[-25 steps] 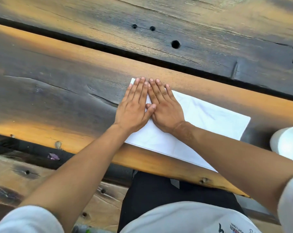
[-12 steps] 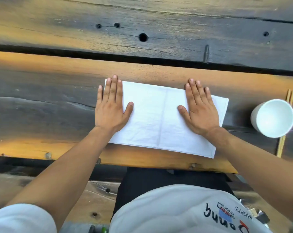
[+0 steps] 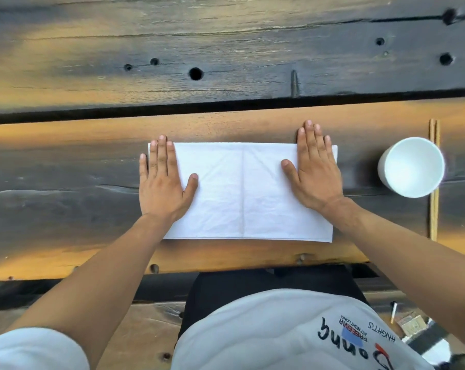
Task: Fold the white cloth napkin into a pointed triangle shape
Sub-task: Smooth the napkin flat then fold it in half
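Note:
The white cloth napkin [image 3: 242, 190] lies flat on the wooden table as a wide rectangle, with a vertical crease down its middle and faint diagonal creases. My left hand [image 3: 162, 182] rests palm down on its left end, fingers together, thumb spread inward. My right hand [image 3: 312, 172] presses flat on its right end, fingertips reaching just past the napkin's far edge. Neither hand grips the cloth.
A white cup [image 3: 411, 166] stands to the right of the napkin, with a pair of wooden chopsticks [image 3: 434, 180] lying beside and under it. The dark wooden table [image 3: 66, 182] has a gap between planks behind the napkin. The near edge is close to my lap.
My hands slid apart from the napkin's left part to its two ends, smoothing it flat. The view has swung so the napkin lies square in front of me.

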